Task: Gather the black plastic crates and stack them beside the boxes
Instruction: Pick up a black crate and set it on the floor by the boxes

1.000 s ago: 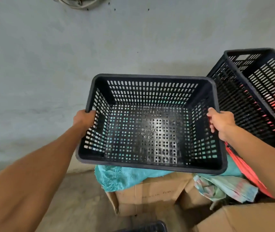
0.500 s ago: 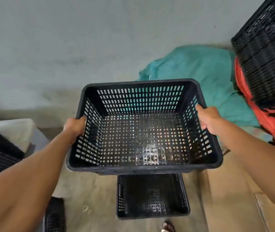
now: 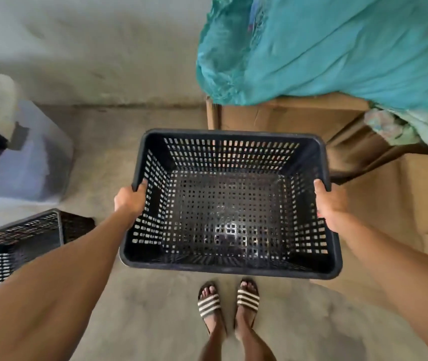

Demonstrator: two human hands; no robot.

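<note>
I hold a black perforated plastic crate (image 3: pixel 230 204) level and open side up, low over the concrete floor in front of my feet. My left hand (image 3: pixel 129 200) grips its left rim and my right hand (image 3: pixel 331 205) grips its right rim. Cardboard boxes (image 3: pixel 400 201) stand directly to the crate's right and behind it. Another black crate (image 3: pixel 23 238) lies at the left edge, partly hidden by my left forearm. Whether a crate sits under the held one cannot be seen.
A teal cloth (image 3: pixel 338 48) drapes over the far box (image 3: pixel 285 115), with patterned fabric (image 3: pixel 410 128) beside it. A clear plastic bin (image 3: pixel 33 157) stands at the left by the grey wall. My sandalled feet (image 3: pixel 228 303) are just below the crate.
The crate has come down from chest height toward the floor beside the boxes. My view has tilted down; the crate seen on the floor half a second ago is now covered by the held one.
</note>
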